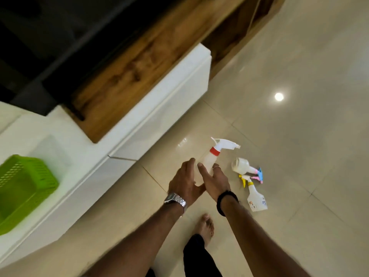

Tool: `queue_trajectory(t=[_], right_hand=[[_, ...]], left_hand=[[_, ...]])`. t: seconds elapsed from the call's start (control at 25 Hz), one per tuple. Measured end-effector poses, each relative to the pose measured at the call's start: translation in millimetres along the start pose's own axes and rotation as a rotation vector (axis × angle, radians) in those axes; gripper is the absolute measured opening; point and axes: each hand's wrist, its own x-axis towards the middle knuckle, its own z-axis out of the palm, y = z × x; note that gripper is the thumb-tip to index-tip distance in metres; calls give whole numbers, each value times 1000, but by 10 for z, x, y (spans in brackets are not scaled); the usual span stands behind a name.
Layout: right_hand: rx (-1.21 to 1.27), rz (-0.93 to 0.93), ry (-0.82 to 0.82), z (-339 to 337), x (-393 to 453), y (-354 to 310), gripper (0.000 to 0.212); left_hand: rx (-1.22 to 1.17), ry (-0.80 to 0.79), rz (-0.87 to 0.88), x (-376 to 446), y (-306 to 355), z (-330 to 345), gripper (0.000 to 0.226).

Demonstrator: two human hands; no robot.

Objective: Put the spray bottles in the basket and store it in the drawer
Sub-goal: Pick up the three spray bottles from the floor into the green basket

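Note:
I hold a white spray bottle with a red collar (212, 158) above the floor between both hands. My right hand (216, 181), with a black wristband, wraps its thumb and fingers around the bottle's body. My left hand (184, 181), with a metal watch, cups the bottle's lower end from the left. Two more spray bottles lie on the floor tiles to the right: one with a pink and blue trigger (242, 166), and one with a yellow trigger (257, 198). A green plastic basket (43, 177) stands on the white cabinet top at the far left, with nothing visible in it.
The white cabinet (155, 108) runs diagonally on the left, its drawer fronts shut, with a thin handle (121, 157) near my left hand. A wooden panel (127, 76) lies on top. My bare foot (206, 228) is on the glossy floor below my hands.

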Motion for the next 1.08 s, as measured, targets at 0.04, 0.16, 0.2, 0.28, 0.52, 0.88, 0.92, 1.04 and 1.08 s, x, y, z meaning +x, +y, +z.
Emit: queue_trajectory(t=[0.04,0.16,0.2,0.28,0.52,0.88,0.92,1.04,1.08], right_hand=[[7,-71,12,29,-116,-159,49],[-55,-307,33,267,-464,-628,35],[-81,-380,30,400,-578,-789,33],[-134,-494,-9,743,-779,-1076,33],[-350,-717,-190,2180,-1157,-1561,51],[-446,-964,-444,4588,-1798,-1832,52],[-462,-972,-465,4833,-1839,-1828,50],[-578,-965,-488,5436,-1832,-1772,50],[-645,-956,-491,5569,-1802,-1745,53]], left_hand=[[-51,57,-7,-70,-2,-152,87],[-236,231,-24,-265,-140,-609,83],[-303,293,-18,-329,-223,-779,80],[-396,426,-21,-474,-476,-1081,78],[-399,607,-148,-1037,-1831,-1692,87],[-363,772,-348,-1963,-4052,-2314,87],[-350,773,-381,-2038,-4291,-2353,88],[-301,732,-474,-2223,-4948,-2373,97],[-281,698,-494,-2266,-5108,-2356,102]])
